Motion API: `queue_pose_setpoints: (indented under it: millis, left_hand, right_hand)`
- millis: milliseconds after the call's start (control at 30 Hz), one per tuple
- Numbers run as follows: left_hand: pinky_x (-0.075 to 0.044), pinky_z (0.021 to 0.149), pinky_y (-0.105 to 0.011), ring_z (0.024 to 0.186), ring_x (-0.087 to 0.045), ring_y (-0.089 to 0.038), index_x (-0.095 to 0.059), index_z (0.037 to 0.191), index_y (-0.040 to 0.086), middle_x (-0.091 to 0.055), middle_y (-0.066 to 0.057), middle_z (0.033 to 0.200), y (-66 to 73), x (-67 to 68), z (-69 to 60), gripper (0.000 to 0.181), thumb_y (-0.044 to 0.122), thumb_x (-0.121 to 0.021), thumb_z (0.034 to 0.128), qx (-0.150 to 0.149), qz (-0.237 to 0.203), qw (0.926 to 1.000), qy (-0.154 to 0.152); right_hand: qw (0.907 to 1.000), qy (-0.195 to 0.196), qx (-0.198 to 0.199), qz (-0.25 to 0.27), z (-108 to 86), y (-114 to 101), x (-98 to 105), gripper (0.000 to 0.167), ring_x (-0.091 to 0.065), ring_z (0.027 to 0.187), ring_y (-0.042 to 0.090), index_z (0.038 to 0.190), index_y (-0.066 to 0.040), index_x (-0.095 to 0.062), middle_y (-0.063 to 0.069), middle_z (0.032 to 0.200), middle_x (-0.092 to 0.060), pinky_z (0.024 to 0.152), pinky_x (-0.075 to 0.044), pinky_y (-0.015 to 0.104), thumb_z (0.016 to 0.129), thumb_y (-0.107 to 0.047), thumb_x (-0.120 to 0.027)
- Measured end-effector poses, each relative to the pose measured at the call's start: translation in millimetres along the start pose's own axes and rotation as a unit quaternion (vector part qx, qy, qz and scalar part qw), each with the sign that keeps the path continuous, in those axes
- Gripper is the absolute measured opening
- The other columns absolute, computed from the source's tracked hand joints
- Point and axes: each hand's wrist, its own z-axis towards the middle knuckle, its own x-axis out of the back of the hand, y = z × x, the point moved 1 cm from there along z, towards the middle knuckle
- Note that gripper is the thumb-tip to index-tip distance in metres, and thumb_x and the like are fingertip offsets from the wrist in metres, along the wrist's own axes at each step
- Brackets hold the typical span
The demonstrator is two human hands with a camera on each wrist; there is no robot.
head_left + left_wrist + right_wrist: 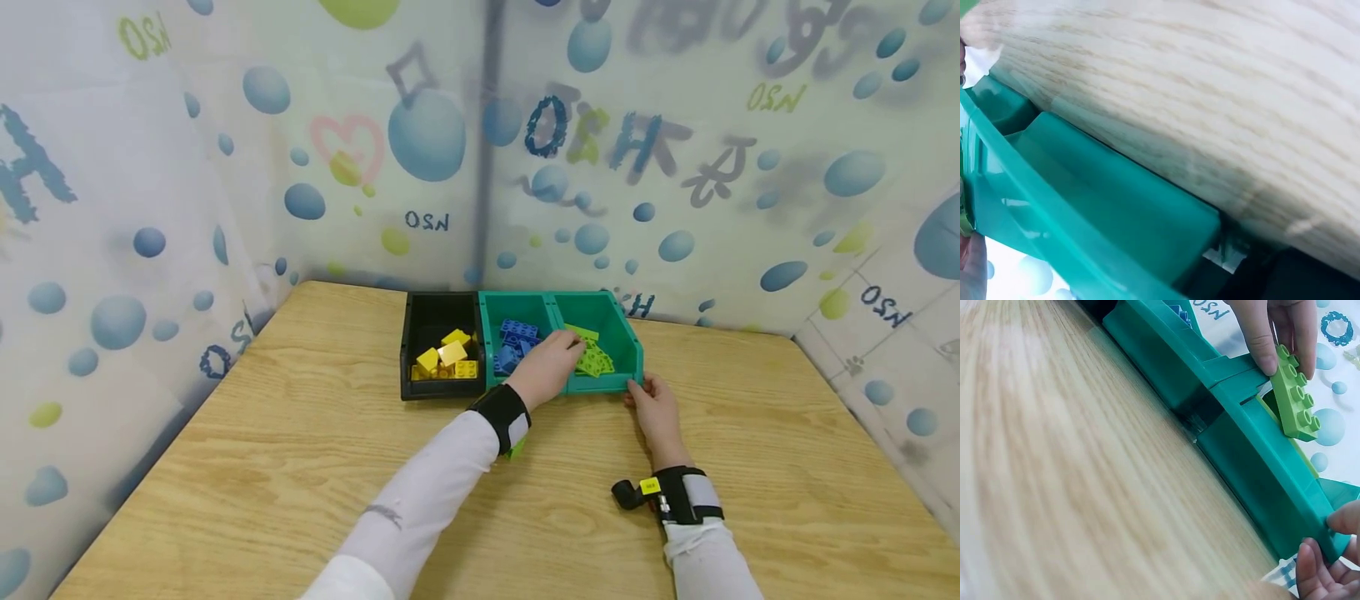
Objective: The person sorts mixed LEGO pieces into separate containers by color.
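Observation:
My left hand (550,367) is over the front of the right-hand teal bin (636,354). In the right wrist view its thumb and fingers pinch a lime green studded brick (1295,400) above the bin's rim. More lime green bricks (594,360) lie inside that bin. My right hand (657,417) grips the bin's front right corner, thumb on one side and fingers curled on the other, as the right wrist view shows. The left wrist view holds mostly the teal bin front (1116,194), with the left fingers cut off at its edge.
A middle teal bin (491,321) holds blue bricks (517,340). Left of it a black bin (405,358) holds yellow bricks (450,354). A green piece (517,448) lies on the wooden table (300,467), partly hidden by the left wrist. A printed curtain (450,250) hangs behind.

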Motion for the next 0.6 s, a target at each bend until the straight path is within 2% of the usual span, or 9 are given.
queue_pose_setpoints:
  millis: [100,267,500,600]
  left_hand:
    - [-0.041,0.102,-0.021,0.124,-0.048,-0.018,-0.054,0.131,0.007,-0.052,-0.008,0.131,1.1,0.9,-0.5,0.034,0.006,-0.049,0.0977,-0.003,0.009,0.9999,0.005]
    - [-0.042,0.101,-0.025,0.122,-0.049,-0.018,-0.058,0.127,0.012,-0.055,-0.005,0.127,5.0,2.9,0.6,0.030,0.009,-0.051,0.0975,-0.012,0.052,0.9985,0.010]
    - [-0.035,0.108,-0.033,0.132,-0.037,-0.020,-0.047,0.138,0.017,-0.046,-0.003,0.139,10.3,-1.9,3.0,0.038,0.018,-0.045,0.1007,0.003,0.103,0.9942,-0.032]
    - [-0.034,0.109,-0.034,0.134,-0.035,-0.020,-0.043,0.141,0.017,-0.043,-0.003,0.141,10.7,-4.0,3.8,0.040,0.018,-0.044,0.1013,0.008,0.113,0.9929,-0.036]
  right_hand:
    - [1.0000,-0.002,-0.001,0.003,0.0,-0.8,-0.9,0.038,-0.050,0.072,-0.008,0.131,0.006,-0.043,0.016,0.111,-0.050,0.067,-0.044,0.006,0.100,-0.016,-0.043]
    - [1.0000,-0.004,-0.003,0.001,0.5,-1.0,-0.7,0.038,-0.050,0.076,-0.006,0.132,0.005,-0.043,0.013,0.111,-0.049,0.069,-0.044,0.006,0.101,-0.017,-0.043]
    - [1.0000,-0.001,-0.005,0.006,0.9,0.2,0.2,0.039,-0.049,0.073,-0.009,0.132,0.006,-0.042,0.015,0.111,-0.049,0.068,-0.044,0.006,0.101,-0.017,-0.043]
    - [1.0000,-0.001,-0.005,0.006,1.0,0.8,0.4,0.039,-0.048,0.072,-0.010,0.132,0.006,-0.042,0.015,0.112,-0.049,0.068,-0.044,0.006,0.101,-0.017,-0.043]
